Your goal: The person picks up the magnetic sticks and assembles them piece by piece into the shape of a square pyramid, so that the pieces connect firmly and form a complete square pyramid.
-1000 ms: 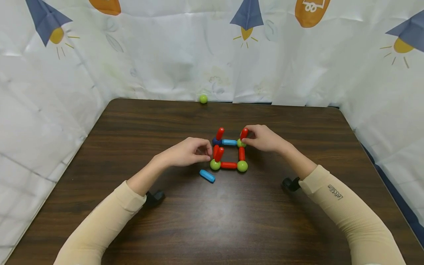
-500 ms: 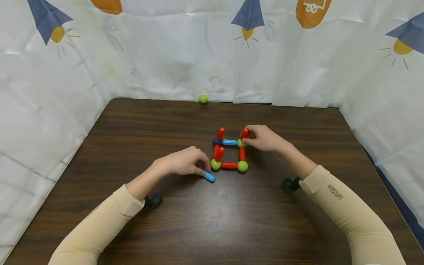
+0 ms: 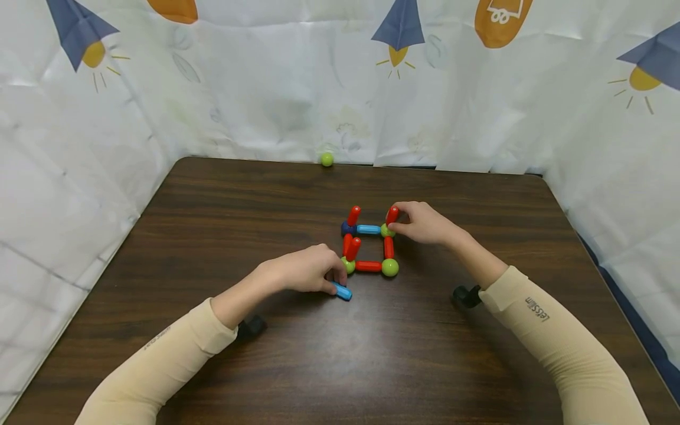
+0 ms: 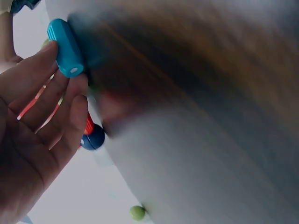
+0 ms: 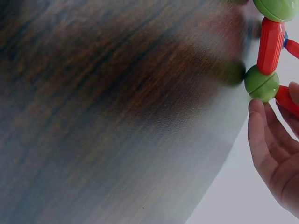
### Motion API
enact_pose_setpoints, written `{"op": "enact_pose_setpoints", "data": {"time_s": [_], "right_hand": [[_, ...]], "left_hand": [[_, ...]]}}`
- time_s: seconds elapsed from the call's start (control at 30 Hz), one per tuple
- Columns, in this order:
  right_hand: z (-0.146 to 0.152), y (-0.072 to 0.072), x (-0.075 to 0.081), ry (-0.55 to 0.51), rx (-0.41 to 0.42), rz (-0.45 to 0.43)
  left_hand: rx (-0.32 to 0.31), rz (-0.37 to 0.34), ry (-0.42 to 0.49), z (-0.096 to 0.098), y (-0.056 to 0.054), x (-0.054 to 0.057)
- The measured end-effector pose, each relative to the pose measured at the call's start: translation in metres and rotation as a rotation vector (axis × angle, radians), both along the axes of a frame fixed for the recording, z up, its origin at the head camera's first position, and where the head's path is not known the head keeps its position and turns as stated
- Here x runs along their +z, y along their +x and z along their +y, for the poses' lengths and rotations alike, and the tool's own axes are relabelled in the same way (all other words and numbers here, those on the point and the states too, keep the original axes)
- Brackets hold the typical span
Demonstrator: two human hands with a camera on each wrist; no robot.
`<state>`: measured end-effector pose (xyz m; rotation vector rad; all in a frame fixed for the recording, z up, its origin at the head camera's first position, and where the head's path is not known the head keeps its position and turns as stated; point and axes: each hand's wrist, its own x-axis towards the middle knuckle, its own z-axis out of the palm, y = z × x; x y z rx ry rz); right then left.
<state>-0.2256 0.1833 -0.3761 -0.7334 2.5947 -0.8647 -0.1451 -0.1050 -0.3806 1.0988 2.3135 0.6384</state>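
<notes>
My left hand (image 3: 305, 268) pinches a loose blue magnetic rod (image 4: 67, 49) between thumb and fingers, just in front of a square frame of rods and balls. The frame has a navy ball (image 3: 347, 229) at back left and green balls at its other corners. A blue rod (image 3: 368, 229) forms its back side; red rods, such as the front rod (image 3: 369, 267), form the others. Red rods stand up from every corner except the front right green ball (image 3: 390, 268). My right hand (image 3: 422, 223) holds the back right upright red rod (image 3: 392, 214), with fingertips at the green ball (image 5: 261, 84) under it.
A spare green ball (image 3: 326, 159) lies at the back edge of the dark wooden table (image 3: 255, 195). A white printed curtain (image 3: 287, 88) hangs directly behind that edge and down both sides.
My left hand has come down from beside the frame's left side, taken hold of the loose blue rod and shifted it slightly right and nearer. The right hand stays at the back right corner.
</notes>
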Motion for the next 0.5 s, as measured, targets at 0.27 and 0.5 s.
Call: {"op": "enact_pose_setpoints", "data": {"time_s": [0.27, 0.5], "right_hand": [[0.001, 0.001, 0.001, -0.012, 0.008, -0.001], [0.002, 0.001, 0.001, -0.006, 0.004, -0.008]], "left_hand": [[-0.075, 0.0, -0.015, 0.015, 0.011, 0.002], [-0.117, 0.029, -0.035, 0.024, 0.013, 0.0]]}}
